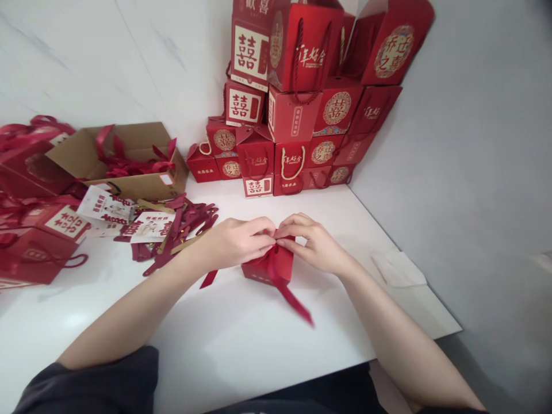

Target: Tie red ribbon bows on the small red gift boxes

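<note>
Two bare forearms reach in from the near edge, and the left hand (239, 242) and right hand (313, 244) meet near the middle of a glossy white tabletop (241, 351). Their fingertips pinch a narrow red satin ribbon (293, 302) at the top of a small red cardboard gift box (268, 269), which sits on the table between the forearms. Both hands are grasping, and the fingers hide any knot. The box looks light and fairly stiff, the ribbon soft and slippery, so the ribbon seems best held close to the box, and the box by its firm sides. One ribbon tail trails toward the near right, another to the left. At the far end, a tall stack of red gift boxes (293, 132) fills the corner between a white marble-patterned wall (107, 57) and a plain grey wall (452, 172). On the left, an open brown cardboard carton (129, 164) holds red ribbons, beside a loose heap of dark red ribbons (172, 227)
</note>
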